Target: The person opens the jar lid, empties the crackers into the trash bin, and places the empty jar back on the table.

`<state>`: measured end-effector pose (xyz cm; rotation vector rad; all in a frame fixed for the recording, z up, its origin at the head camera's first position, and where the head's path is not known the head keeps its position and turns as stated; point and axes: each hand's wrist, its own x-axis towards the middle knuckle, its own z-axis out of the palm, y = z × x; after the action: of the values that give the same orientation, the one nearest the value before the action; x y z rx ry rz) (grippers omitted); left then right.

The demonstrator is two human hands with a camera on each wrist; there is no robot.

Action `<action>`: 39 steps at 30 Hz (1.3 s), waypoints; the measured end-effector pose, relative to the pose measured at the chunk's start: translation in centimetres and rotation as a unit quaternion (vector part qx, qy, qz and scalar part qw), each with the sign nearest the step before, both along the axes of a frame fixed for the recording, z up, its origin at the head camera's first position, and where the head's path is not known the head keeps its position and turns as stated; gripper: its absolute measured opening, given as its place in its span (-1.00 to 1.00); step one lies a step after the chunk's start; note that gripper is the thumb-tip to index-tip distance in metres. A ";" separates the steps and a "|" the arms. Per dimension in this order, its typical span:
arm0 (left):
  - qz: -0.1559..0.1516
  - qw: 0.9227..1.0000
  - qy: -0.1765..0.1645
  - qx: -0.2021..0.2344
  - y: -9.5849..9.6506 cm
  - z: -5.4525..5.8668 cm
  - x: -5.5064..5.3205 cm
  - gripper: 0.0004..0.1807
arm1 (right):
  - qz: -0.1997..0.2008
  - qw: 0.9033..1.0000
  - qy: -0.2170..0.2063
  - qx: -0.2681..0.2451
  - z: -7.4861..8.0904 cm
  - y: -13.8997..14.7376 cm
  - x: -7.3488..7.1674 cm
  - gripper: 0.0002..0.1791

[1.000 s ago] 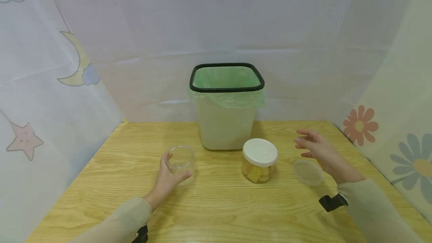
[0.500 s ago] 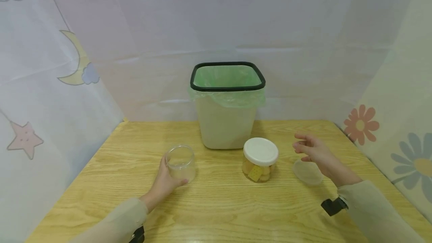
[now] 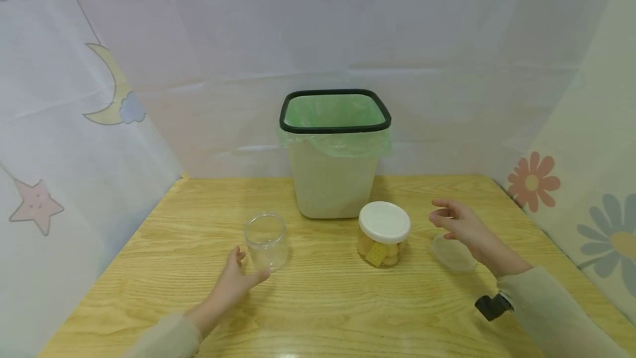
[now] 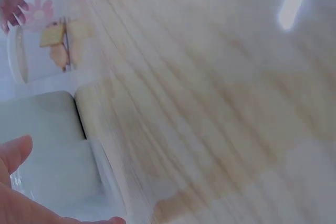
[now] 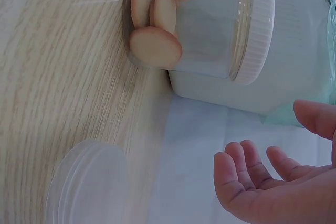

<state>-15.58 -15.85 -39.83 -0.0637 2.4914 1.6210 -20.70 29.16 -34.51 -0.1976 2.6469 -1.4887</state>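
Light wood-grain covers the table [image 3: 318,308], and on it, near the back edge, stands a pale bin [image 3: 332,187] with black rim [image 3: 335,130] and a green bag [image 3: 343,149] folded over its outside. In front of the bin, toward the right, is an upright jar [image 5: 207,30] with biscuits [image 5: 155,48] inside, closed by a white lid [image 3: 384,222] with ribbed side. This jar stands between the clear cup [image 3: 266,243] and the translucent loose lid [image 3: 449,256], which lies flat on the table. The clear cup is upright and uncovered, on the left part of the table, in front of the bin and to its left.

Behind, a pale cloth [image 3: 238,26] hangs; on the left side are printed a yellow moon [image 3: 119,84] and a pink star [image 3: 37,207], on the right side a red flower [image 3: 531,182].

The left hand [image 3: 232,279] is at the near left side of the cup, with thumb and fingers spread apart; I cannot tell whether the thumb touches the cup. The right hand [image 3: 464,231] hangs in the air over the loose lid, the wrist coming from the right, with fingers loosely bent and nothing between them. Both forearms wear light sleeves [image 3: 551,308].
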 end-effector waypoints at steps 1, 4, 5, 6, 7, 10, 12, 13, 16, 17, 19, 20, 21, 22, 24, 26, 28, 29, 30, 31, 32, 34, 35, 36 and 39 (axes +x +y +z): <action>-0.005 1.000 -0.005 0.004 0.1 0.1 0.3 0.12 | 0.000 1.000 0.003 0.002 0.0 0.0 0.1 -0.33; -0.022 0.999 -0.017 0.018 0.6 0.4 1.1 0.06 | -0.001 1.000 0.014 0.012 0.0 -0.1 0.2 -0.33; -0.026 0.999 -0.020 0.024 0.7 0.4 1.3 0.04 | 0.000 1.000 0.017 0.015 0.0 -0.1 0.3 -0.33; -0.031 0.999 -0.021 0.027 0.9 0.5 1.5 0.03 | 0.000 1.000 0.019 0.016 0.0 -0.2 0.3 -0.33; -0.035 0.999 -0.021 0.026 1.1 0.5 1.6 0.01 | 0.001 1.000 0.022 0.017 0.0 -0.2 0.4 -0.33; -0.038 0.999 -0.021 0.030 1.6 0.5 1.8 -0.01 | 0.001 0.999 0.026 0.020 0.2 -0.4 0.5 -0.33; -0.038 0.999 -0.021 0.027 1.9 0.6 2.0 -0.02 | 0.003 0.999 0.027 0.019 0.3 -0.5 0.5 -0.33; -0.037 0.999 -0.024 0.027 2.1 0.6 2.0 -0.02 | 0.004 0.999 0.027 0.020 0.3 -0.5 0.5 -0.32; -0.042 0.998 -0.031 0.024 2.5 0.6 2.4 -0.04 | 0.005 0.999 0.028 0.020 0.3 -0.5 0.5 -0.32; -0.048 0.998 -0.036 0.027 2.6 0.5 2.5 -0.05 | 0.005 0.999 0.029 0.019 0.3 -0.5 0.6 -0.32; -0.059 0.997 -0.040 0.035 2.9 0.5 2.7 -0.06 | 0.006 0.999 0.029 0.019 0.2 -0.5 0.7 -0.31; -0.066 0.996 -0.040 0.038 3.0 0.5 2.7 -0.07 | 0.006 0.999 0.029 0.019 0.1 -0.5 0.7 -0.32; -0.073 0.996 -0.037 0.039 3.1 0.5 2.7 -0.08 | 0.007 0.999 0.032 0.019 0.1 -0.5 0.7 -0.32; -0.080 0.995 -0.034 0.044 3.3 0.5 2.7 -0.08 | 0.007 0.999 0.034 0.019 0.2 -0.5 0.8 -0.32; -0.093 0.994 -0.024 0.048 3.5 0.6 2.6 -0.08 | 0.007 0.999 0.040 0.018 0.2 -0.6 0.8 -0.32; -0.110 0.993 -0.014 0.051 3.8 0.7 2.4 -0.08 | 0.006 0.999 0.044 0.017 0.3 -0.7 0.8 -0.32; -0.125 0.990 -0.008 0.058 4.1 0.8 2.3 -0.07 | 0.005 0.999 0.046 0.017 0.3 -0.9 0.8 -0.32; -0.133 0.989 -0.005 0.060 4.4 0.8 2.3 -0.07 | 0.005 0.999 0.046 0.016 0.3 -0.9 0.8 -0.32; -0.138 0.988 -0.001 0.064 4.6 0.9 2.2 -0.06 | 0.006 0.999 0.046 0.015 0.3 -1.0 0.8 -0.32; -0.142 0.988 0.003 0.069 4.9 1.0 2.1 -0.05 | 0.007 0.999 0.046 0.015 0.3 -1.0 0.8 -0.32; -0.146 0.987 0.006 0.074 5.1 1.0 2.0 -0.05 | 0.007 0.999 0.047 0.015 0.3 -1.0 0.8 -0.32; -0.148 0.986 0.017 0.074 5.7 1.1 1.6 -0.04 | 0.009 0.999 0.048 0.014 0.3 -1.1 0.8 -0.32; -0.148 0.986 0.023 0.073 6.0 1.1 1.4 -0.03 | 0.010 0.999 0.049 0.014 0.4 -1.1 0.8 -0.32; -0.148 0.986 0.028 0.072 6.2 1.1 1.2 -0.02 | 0.010 0.999 0.051 0.015 0.3 -1.2 0.8 -0.32; -0.146 0.986 0.042 0.066 6.9 1.0 0.6 0.00 | 0.007 0.998 0.054 0.016 0.3 -1.3 0.8 -0.33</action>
<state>-15.00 -8.99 -38.82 0.3753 2.3101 1.6838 -19.95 27.87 -34.25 -0.3018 2.7431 -1.4710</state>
